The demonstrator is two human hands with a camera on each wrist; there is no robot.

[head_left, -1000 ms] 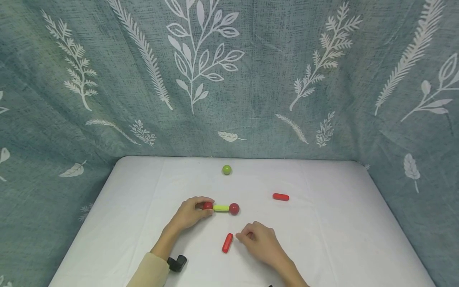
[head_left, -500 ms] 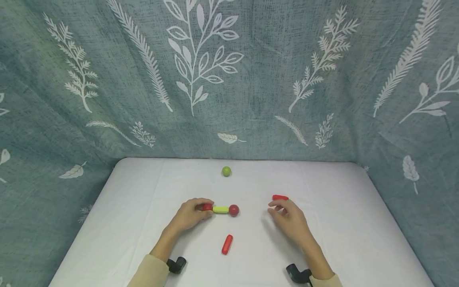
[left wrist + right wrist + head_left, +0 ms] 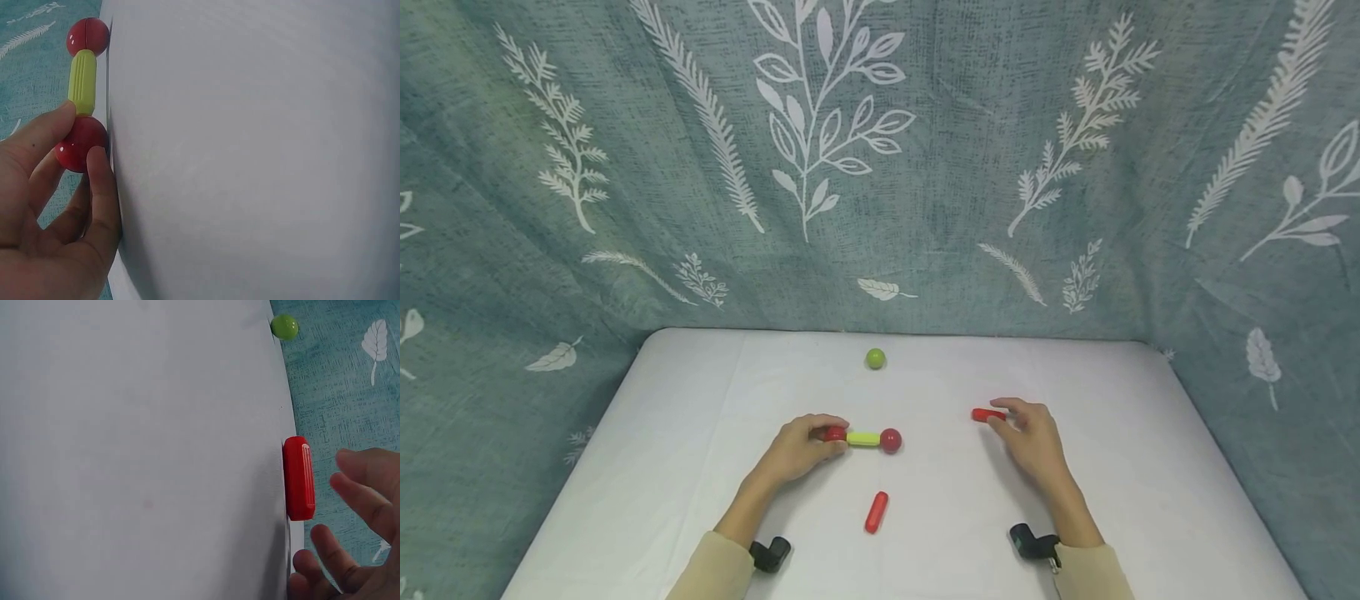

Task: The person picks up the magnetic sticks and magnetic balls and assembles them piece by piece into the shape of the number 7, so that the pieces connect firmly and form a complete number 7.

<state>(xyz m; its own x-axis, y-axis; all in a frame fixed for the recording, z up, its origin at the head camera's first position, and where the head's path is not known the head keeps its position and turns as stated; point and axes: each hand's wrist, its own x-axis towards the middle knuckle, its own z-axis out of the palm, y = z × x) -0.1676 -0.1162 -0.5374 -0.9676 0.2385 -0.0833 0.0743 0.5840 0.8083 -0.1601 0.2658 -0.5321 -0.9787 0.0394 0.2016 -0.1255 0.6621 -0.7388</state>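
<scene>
Right hand at the loose red rod; left hand steadying the joined piece

Clock directions as in the head view, twelve at the far edge, centred on the yellow-green rod. That rod lies on the white tabletop, a red ball at each end: the nine o'clock ball is pinched by the left hand; the three o'clock ball is untouched.

Right hand is between two and three, around the near end of a loose red rod. Its fingers are apart; the right wrist view shows a gap between them and the rod, so no hold yet.

Step in hand, by judgement: reaching for this rod while the left hand steadies the other piece. Taking hold would call for closing fingers and thumb on the rod's long sides; smooth and rounded, it could roll if nudged.

Second red rod lies at six, slanted. Green ball sits at twelve, near the far edge.

Containers: none seen; the loose parts rest directly on the tabletop.
</scene>
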